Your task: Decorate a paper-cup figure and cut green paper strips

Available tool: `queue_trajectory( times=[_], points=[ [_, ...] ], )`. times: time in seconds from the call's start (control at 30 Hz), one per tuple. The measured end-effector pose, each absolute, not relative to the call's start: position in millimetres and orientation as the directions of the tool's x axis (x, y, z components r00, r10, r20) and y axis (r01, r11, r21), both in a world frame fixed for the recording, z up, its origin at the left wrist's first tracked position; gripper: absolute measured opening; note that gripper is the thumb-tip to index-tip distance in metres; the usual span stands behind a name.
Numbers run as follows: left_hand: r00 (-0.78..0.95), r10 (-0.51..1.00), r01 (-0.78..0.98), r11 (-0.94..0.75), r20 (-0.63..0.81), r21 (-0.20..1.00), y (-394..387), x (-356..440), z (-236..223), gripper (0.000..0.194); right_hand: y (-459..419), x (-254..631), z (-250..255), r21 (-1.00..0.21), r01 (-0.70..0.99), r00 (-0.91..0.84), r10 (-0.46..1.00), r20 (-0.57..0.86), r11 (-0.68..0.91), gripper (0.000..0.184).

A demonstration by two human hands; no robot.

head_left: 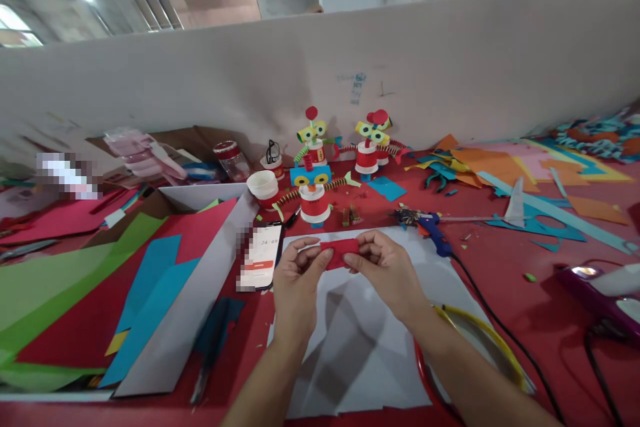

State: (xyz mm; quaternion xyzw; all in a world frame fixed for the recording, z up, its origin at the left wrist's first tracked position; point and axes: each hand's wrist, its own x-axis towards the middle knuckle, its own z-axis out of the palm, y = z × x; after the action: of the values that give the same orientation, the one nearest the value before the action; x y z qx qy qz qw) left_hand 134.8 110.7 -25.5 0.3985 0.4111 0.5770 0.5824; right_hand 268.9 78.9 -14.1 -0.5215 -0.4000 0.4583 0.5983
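Observation:
Between my two hands is a small piece of red paper (pixel 341 250), held up over a white sheet (pixel 345 353). My left hand (pixel 301 273) pinches its left end between thumb and fingers. The right end is pinched the same way by my right hand (pixel 387 267). Just beyond the hands stands a paper-cup robot figure (pixel 315 203) with a blue head and springy striped arms. A phone (pixel 260 257) showing a timer lies left of my left hand. Past my right hand rests a blue glue gun (pixel 436 233) with a glue stick in its back.
An open box (pixel 200 320) of coloured paper sits on the left. More paper-cup figures (pixel 367 157) stand by the wall. White cups (pixel 263 185) are at the back. Paper scraps (pixel 480 167) cover the right rear, and a purple device (pixel 600 293) with a cord lies at right.

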Motion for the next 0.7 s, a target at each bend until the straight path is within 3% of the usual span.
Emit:
queue_trajectory(
  times=[0.17, 0.4, 0.7],
  points=[
    [0.197, 0.976, -0.249, 0.14, -0.092, 0.958, 107.3, 133.8, -22.7, 0.044, 80.0, 270.6, -15.3, -0.994, -0.103, 0.272, 0.962, 0.001, 0.031, 0.019],
    [0.217, 0.972, -0.234, 0.142, -0.09, 0.962, 110.0, 133.9, -26.0, 0.027, 80.6, 269.6, -19.8, -0.997, -0.081, 0.188, 0.982, -0.007, 0.008, 0.019],
    [0.237, 0.966, -0.254, 0.168, -0.107, 0.952, 110.8, 127.9, -21.8, 0.034, 80.0, 273.1, -16.7, -0.997, -0.059, 0.212, 0.976, -0.058, -0.047, 0.022]
  ],
)
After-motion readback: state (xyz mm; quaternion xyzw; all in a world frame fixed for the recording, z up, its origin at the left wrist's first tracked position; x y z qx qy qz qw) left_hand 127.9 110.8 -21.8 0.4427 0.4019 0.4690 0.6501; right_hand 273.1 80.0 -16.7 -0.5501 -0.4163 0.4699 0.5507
